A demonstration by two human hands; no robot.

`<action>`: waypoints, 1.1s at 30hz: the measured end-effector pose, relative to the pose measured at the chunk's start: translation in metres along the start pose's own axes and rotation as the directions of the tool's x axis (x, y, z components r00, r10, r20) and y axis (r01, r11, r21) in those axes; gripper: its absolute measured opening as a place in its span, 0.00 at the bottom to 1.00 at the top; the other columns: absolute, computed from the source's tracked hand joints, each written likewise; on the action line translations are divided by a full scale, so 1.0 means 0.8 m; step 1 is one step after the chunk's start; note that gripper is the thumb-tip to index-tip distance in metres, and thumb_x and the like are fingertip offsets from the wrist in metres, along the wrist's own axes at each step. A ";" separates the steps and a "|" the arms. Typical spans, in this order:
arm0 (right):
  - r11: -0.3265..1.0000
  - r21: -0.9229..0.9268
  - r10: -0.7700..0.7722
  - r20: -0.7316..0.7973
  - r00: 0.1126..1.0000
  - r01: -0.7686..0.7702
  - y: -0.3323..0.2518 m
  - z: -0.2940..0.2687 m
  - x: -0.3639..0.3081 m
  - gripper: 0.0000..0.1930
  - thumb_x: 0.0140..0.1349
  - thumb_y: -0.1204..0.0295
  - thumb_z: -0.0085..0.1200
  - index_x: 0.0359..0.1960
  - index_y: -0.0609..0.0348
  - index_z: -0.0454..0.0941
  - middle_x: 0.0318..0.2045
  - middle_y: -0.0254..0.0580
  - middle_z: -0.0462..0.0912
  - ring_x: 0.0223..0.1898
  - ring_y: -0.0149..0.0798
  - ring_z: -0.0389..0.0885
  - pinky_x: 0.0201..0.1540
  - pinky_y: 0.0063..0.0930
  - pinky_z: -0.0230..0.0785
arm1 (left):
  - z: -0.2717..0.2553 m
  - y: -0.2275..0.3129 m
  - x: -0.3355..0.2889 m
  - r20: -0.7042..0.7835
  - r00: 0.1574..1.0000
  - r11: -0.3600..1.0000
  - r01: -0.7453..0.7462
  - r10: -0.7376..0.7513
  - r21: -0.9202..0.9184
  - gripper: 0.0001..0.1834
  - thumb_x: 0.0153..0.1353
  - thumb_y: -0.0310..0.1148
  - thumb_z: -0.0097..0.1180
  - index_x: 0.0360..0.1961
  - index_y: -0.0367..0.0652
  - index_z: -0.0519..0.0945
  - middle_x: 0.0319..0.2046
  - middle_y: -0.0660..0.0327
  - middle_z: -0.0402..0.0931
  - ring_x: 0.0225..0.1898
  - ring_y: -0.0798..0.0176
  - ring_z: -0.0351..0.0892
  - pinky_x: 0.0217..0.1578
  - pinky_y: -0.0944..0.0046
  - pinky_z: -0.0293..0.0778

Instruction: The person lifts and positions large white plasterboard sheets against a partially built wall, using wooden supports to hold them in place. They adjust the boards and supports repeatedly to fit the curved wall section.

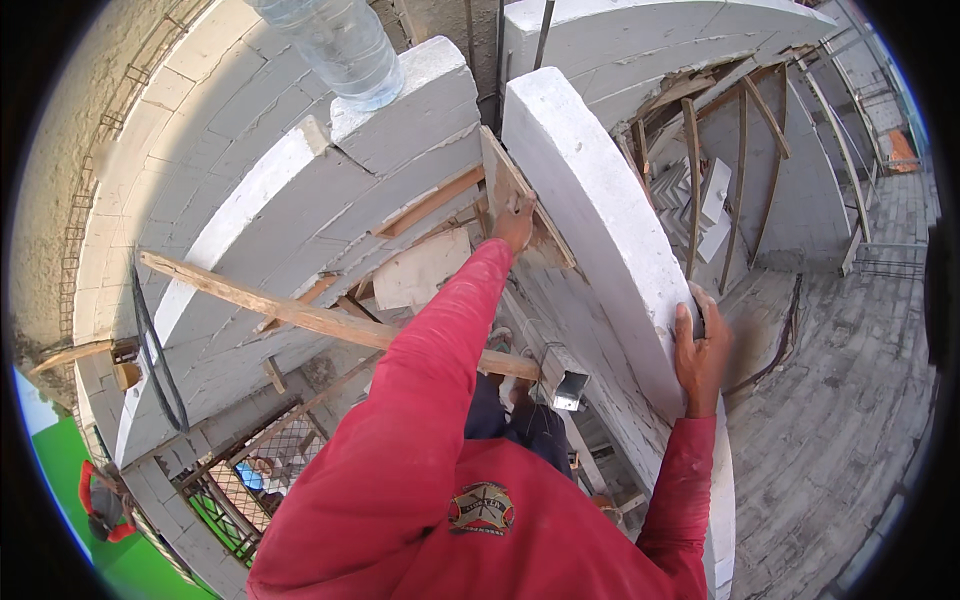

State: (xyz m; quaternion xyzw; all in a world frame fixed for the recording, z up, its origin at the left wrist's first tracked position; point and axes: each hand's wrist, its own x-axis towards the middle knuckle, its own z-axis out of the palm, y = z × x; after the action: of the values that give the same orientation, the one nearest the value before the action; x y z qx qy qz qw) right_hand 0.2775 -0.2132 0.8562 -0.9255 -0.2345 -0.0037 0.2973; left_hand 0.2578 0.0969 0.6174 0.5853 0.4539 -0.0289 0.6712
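Observation:
My left hand (514, 224) is stretched forward against a flat wooden board (520, 190), its fingers closed on the board's face and edge. The board leans at a slant beside a white block wall (590, 180). On the wall's nearer right part rests my right hand (703, 345), thumb on the top face and fingers bent over the outer side. Below my left forearm, a long wooden pole (260, 300) runs across the gap between walls. Near the pole's right end is a silvery box-shaped metal piece (568, 388).
A large clear plastic bottle (345, 55) stands on the left block wall (420, 110). Black cable (155, 345) hangs over that wall. Wooden props (692, 185) and stacked white pieces (712, 205) lie beyond the right wall. Another person (105, 505) is far below at left.

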 end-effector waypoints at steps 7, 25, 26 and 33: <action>0.998 -0.070 0.005 0.021 1.000 -0.003 0.013 0.004 -0.009 0.20 0.75 0.62 0.55 0.60 0.63 0.81 0.52 0.59 0.86 0.54 0.59 0.85 0.59 0.44 0.73 | 0.062 -0.035 0.030 -0.212 0.977 0.999 -0.037 0.035 -0.008 0.46 0.75 0.66 0.37 0.79 0.39 0.58 0.74 0.39 0.64 0.75 0.35 0.62 0.75 0.48 0.57; 0.942 -0.322 -0.039 0.188 0.981 0.099 -0.046 -0.010 -0.004 0.31 0.78 0.51 0.46 0.61 0.73 0.79 0.56 0.71 0.81 0.59 0.68 0.79 0.62 0.55 0.71 | 0.210 -0.052 0.103 -0.534 0.845 0.997 -0.058 0.021 -0.053 0.39 0.78 0.56 0.40 0.79 0.41 0.57 0.74 0.41 0.63 0.70 0.36 0.69 0.71 0.46 0.64; 0.951 -0.295 -0.044 0.180 0.983 0.097 -0.044 -0.009 -0.004 0.31 0.78 0.51 0.46 0.61 0.72 0.79 0.56 0.71 0.81 0.59 0.68 0.79 0.62 0.55 0.71 | 0.221 -0.059 0.138 -0.758 0.640 0.979 0.049 0.122 0.199 0.39 0.78 0.56 0.40 0.79 0.41 0.57 0.74 0.41 0.63 0.70 0.35 0.69 0.71 0.46 0.65; 0.965 -0.251 -0.033 0.165 0.986 0.074 -0.047 -0.006 -0.005 0.32 0.78 0.50 0.44 0.61 0.72 0.79 0.56 0.71 0.81 0.59 0.68 0.79 0.63 0.56 0.70 | 0.189 -0.062 0.095 -0.529 0.849 0.999 -0.037 0.012 -0.036 0.39 0.77 0.57 0.41 0.79 0.41 0.57 0.73 0.41 0.65 0.69 0.35 0.70 0.70 0.45 0.66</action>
State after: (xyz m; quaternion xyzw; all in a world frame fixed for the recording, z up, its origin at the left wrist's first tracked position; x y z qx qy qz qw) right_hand 0.2583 -0.1909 0.8804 -0.9468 -0.2800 0.0320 0.1554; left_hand 0.3611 -0.0038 0.5162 0.5613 0.6138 0.1518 0.5340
